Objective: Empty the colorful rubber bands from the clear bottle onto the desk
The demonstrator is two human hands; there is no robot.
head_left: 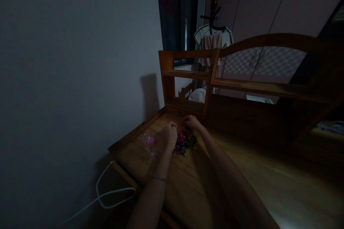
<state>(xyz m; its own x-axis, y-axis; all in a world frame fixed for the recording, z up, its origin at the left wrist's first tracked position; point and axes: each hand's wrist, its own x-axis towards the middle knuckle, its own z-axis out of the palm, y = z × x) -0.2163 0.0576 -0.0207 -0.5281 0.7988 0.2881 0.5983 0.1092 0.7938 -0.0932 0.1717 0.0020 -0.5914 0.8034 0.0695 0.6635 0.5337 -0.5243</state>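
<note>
A loose pile of small bright-coloured bands or strips [185, 146], pink, red, blue and yellow, lies on the wooden desk [185, 179]; their exact kind is too dark to tell. At the pile's left edge is my left hand [170, 135], its fingers curled and closed. My right hand [191, 122] reaches over the far side of the pile, its fingers bent downward and pressed together near some red pieces. Whatever either hand grips is too small and dim to make out. Left of my left hand lies a clear plastic container or wrapper [152, 152] with a pink round thing [150, 141] by it.
A wooden shelf unit [188, 75] rises along the desk's far edge. The pale wall [80, 61] borders the left side. A white cable [115, 191] loops off the desk's left edge. Behind the shelves stand hanging clothes [212, 41] and a wardrobe [255, 18].
</note>
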